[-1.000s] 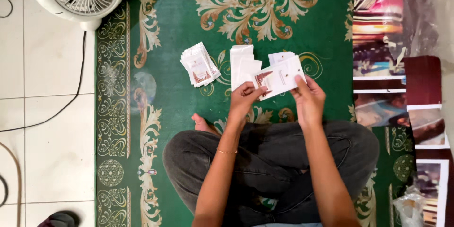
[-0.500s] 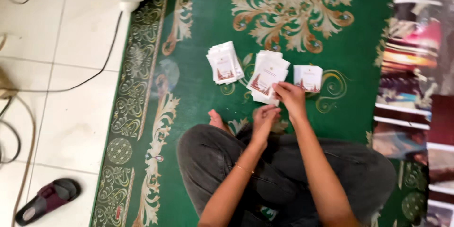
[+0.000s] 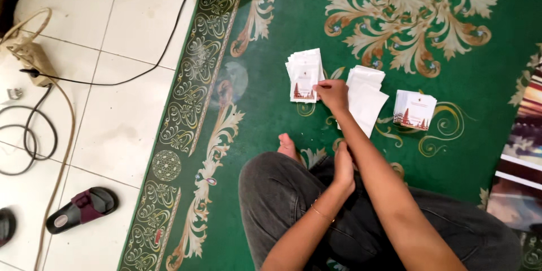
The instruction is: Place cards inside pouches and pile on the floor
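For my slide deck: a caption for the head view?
Right hand touches the left card stack on green carpet.

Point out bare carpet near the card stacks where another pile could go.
Free: green carpet left of the left stack of white printed cards, toward the patterned border; also between the right stack and the floral medallion. Crowded: the right hand crosses the middle pile of white envelopes.

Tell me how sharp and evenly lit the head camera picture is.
Head view: even indoor light, no hard shadows; a soft sheen on the floor tiles; the carpet pattern and card stacks are fairly sharp; the right hand on the left stack and left hand slightly soft; edges bend a little.
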